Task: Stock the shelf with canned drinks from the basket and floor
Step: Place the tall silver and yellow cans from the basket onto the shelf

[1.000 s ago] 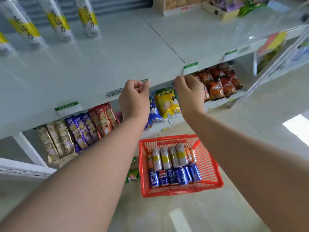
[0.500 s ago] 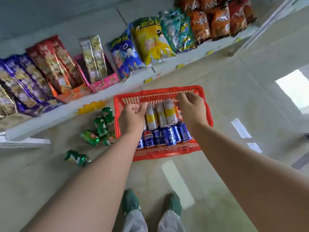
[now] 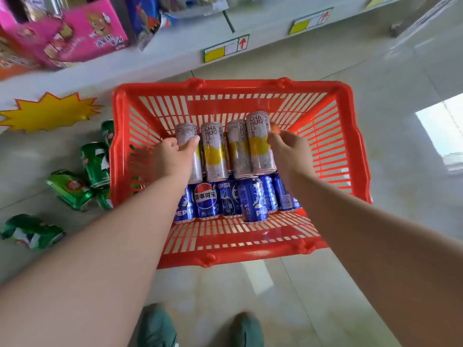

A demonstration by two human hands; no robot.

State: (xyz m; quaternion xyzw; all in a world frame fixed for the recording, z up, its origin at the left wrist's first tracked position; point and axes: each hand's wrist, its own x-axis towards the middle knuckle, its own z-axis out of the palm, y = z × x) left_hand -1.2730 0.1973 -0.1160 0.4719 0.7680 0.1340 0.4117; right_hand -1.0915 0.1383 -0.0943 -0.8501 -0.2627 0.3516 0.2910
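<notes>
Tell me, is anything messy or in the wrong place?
Yes: green cans lie tumbled on the floor left of the red basket, not shelved. Some look dented, though the picture is blurry.

This is a shop. A shelf (image 3: 175, 58) has price tags (image 3: 225, 47) and snack boxes (image 3: 92, 31). A red basket (image 3: 238, 87) of drink cans (image 3: 213, 151) sits on the floor (image 3: 400, 96).

Red slatted plastic basket (image 3: 355, 136) on the floor, just below the white shelf (image 3: 175, 56). Inside, lying flat, far row of four tall pale cans (image 3: 214, 151) with yellow patches: leftmost tall can (image 3: 186, 133) gripped by left hand (image 3: 172, 159), rightmost tall can (image 3: 258, 146) by right hand (image 3: 288, 149). Near row of blue Pepsi cans (image 3: 205, 200). Left of the basket, green cans (image 3: 96, 162) scattered on their sides
</notes>
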